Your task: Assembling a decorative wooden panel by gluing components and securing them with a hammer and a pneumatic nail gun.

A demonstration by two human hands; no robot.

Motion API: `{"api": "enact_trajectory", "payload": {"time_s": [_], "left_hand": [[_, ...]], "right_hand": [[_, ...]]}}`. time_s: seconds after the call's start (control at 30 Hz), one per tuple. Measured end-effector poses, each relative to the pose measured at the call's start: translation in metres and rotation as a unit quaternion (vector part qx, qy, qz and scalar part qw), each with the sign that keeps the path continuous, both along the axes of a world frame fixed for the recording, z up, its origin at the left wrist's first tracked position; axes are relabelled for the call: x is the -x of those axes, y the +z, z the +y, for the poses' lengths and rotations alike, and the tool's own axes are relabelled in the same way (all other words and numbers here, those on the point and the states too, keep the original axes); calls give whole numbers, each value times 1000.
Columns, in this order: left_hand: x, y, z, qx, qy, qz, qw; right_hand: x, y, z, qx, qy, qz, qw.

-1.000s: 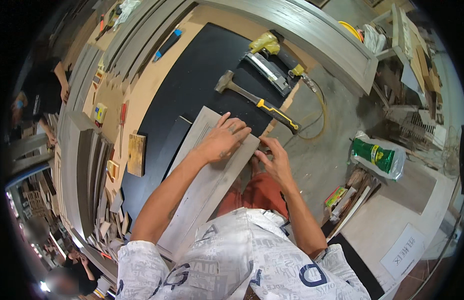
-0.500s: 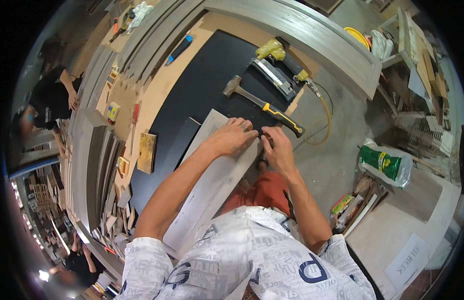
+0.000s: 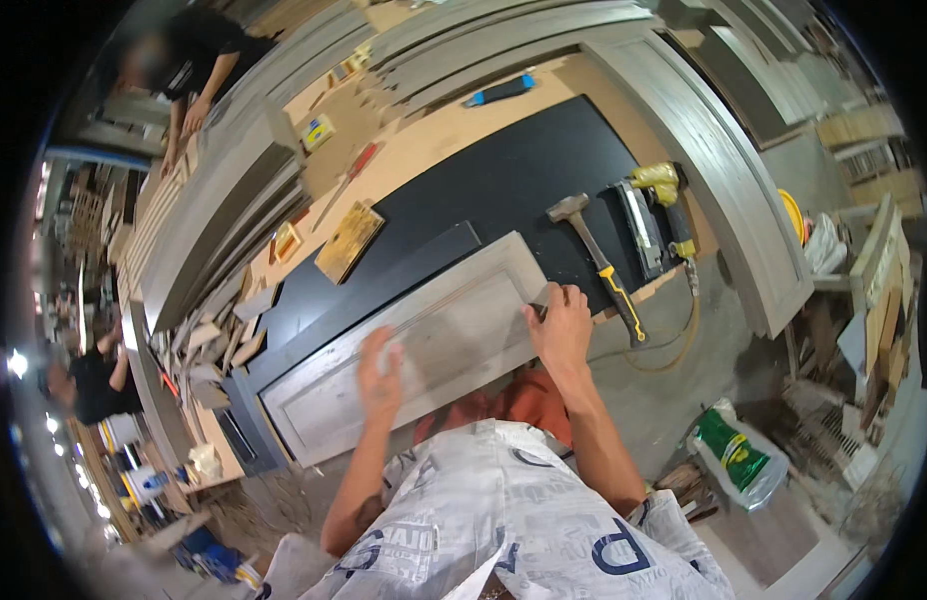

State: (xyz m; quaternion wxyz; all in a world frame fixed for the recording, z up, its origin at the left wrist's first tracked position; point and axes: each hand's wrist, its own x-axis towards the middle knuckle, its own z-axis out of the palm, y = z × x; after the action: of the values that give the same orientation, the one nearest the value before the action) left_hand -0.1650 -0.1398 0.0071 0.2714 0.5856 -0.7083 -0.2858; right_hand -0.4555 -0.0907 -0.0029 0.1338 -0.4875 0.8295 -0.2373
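Note:
A grey wood-grain cabinet door panel (image 3: 449, 318) with a raised centre lies on the table's near edge. Over its near side hovers my left hand (image 3: 381, 378), blurred by motion; its thumb and fingers look apart and hold nothing. At the panel's right end, my right hand (image 3: 562, 335) has thumb and fingers closed together. Something small and dark shows at those fingertips, too small to name. Just right of that hand lies a hammer (image 3: 606, 270) with a black and yellow handle. Beyond it sits a yellow air nailer (image 3: 646, 225) with its hose.
A black sheet (image 3: 504, 165) covers part of the table. On the left are a wood block (image 3: 350, 243), a red-handled screwdriver (image 3: 346, 185) and grey board stacks (image 3: 219, 220). A blue utility knife (image 3: 500, 91) lies far back. Two people work at left. A green bag (image 3: 734, 450) sits at right.
My left hand has left the panel's right end and moved left over its face. My right hand stays by that end. The view has turned, showing more of the panel.

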Motion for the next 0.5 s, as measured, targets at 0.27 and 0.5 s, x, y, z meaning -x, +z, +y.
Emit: {"api": "enact_trajectory", "payload": {"time_s": [0.27,0.5], "left_hand": [[-307,-66,79,115,303,-271,906],[-305,-40,64,10,320,-160,934]], "right_hand": [[-1,5,-4,-58,-16,17,998],[3,-5,-9,-92,-33,50,994]]}}
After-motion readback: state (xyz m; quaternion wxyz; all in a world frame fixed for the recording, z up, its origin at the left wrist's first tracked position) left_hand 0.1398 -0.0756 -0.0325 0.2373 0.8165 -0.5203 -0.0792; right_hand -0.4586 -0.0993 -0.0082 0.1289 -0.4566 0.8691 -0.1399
